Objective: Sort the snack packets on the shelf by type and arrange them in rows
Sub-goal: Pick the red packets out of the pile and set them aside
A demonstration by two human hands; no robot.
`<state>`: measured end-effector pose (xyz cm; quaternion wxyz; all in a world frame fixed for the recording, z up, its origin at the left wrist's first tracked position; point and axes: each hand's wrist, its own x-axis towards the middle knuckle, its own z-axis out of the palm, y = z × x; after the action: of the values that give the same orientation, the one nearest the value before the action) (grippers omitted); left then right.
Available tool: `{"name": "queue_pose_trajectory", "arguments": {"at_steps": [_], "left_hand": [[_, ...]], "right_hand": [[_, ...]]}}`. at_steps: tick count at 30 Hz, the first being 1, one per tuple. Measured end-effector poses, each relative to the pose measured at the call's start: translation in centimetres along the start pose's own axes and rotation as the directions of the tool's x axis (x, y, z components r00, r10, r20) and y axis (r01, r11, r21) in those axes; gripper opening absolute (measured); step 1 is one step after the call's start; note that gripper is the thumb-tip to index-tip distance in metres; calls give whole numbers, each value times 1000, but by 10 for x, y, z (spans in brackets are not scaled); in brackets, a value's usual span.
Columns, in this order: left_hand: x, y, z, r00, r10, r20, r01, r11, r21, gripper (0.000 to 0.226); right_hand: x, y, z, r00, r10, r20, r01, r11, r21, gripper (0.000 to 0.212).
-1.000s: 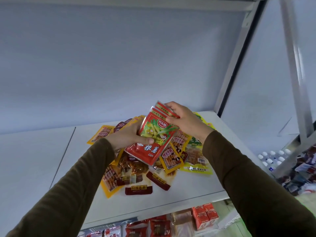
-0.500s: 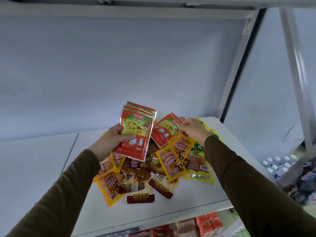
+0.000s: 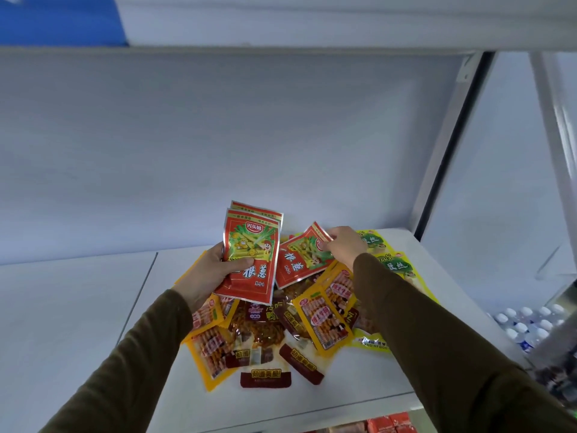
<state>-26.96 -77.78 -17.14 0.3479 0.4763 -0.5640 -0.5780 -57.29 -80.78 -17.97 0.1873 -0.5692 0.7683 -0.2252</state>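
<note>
White shelf boarding [image 3: 93,307] is carrying a loose heap of snack packets under a pale back wall. On the heap, the left hand [image 3: 206,276] is gripping a stack of red foil packets printed with green onions [image 3: 249,260], thumb lying across the front and the stack standing upright. Just beside it, the right hand [image 3: 345,246] is pinching the top corner of another red foil packet [image 3: 299,260], tilted over the pile. Orange sausage packets [image 3: 324,317], brown noodle packets [image 3: 265,364] and yellow-green packets [image 3: 393,264] are lying underneath, overlapping.
</note>
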Motion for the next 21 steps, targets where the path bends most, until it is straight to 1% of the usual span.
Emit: {"name": "queue_pose_trajectory", "arguments": {"at_steps": [1,2,3,4,5,6,7,9,10,12,13,16,18,20,21], "left_hand": [[0,-1,-2,1000,-2,-14,2,1000,-13,58],[-1,-2,-3,1000,-4,-31,4,1000,-24,57],[-1,-3,-5,999,-8,-50,6,999,-36,56],[-1,-4,-7,998,-12,-69,8,999,-49,55],[-2,-5,-9,996,-13,-86,7,998,-65,55],[-2,-7,-11,995,-13,-101,4,997,-82,56],[-2,-8,-12,994,-13,-112,1,995,-101,57],[-3,-8,-12,991,-24,-131,5,990,-140,59],[-3,-8,-11,990,-29,-137,7,988,-154,57],[-3,-6,-8,990,-44,-131,21,985,-173,52],[-3,-5,-6,992,-56,-113,35,982,-186,51],[-7,0,9,996,-91,-26,81,959,-272,56],[-9,6,20,996,-79,33,86,945,-314,51],[-12,11,31,992,-103,75,124,921,-368,47],[-13,13,35,986,-136,94,162,906,-391,49]], "right_hand": [[0,0,-1,999,-36,-35,39,995,93,25],[0,-2,-3,995,-65,-77,81,972,219,18],[0,-5,-8,990,-86,-111,120,928,352,16],[-1,-9,-14,984,-106,-140,159,879,450,16],[-1,-13,-22,976,-137,-166,204,842,500,16],[-2,-16,-31,966,-178,-187,250,822,512,16],[-3,-19,-41,954,-222,-202,295,813,502,16],[-5,-27,-61,923,-300,-239,378,824,423,17],[-8,-32,-71,907,-332,-261,412,829,378,17],[-15,-43,-86,879,-393,-268,470,810,353,16],[-19,-49,-89,870,-434,-234,492,794,357,15],[-34,-68,-83,846,-533,-27,509,791,339,12],[-41,-76,-67,828,-554,88,513,811,281,12],[-44,-80,-50,826,-542,151,508,834,215,12],[-44,-79,-43,833,-528,165,497,845,195,12]]}}
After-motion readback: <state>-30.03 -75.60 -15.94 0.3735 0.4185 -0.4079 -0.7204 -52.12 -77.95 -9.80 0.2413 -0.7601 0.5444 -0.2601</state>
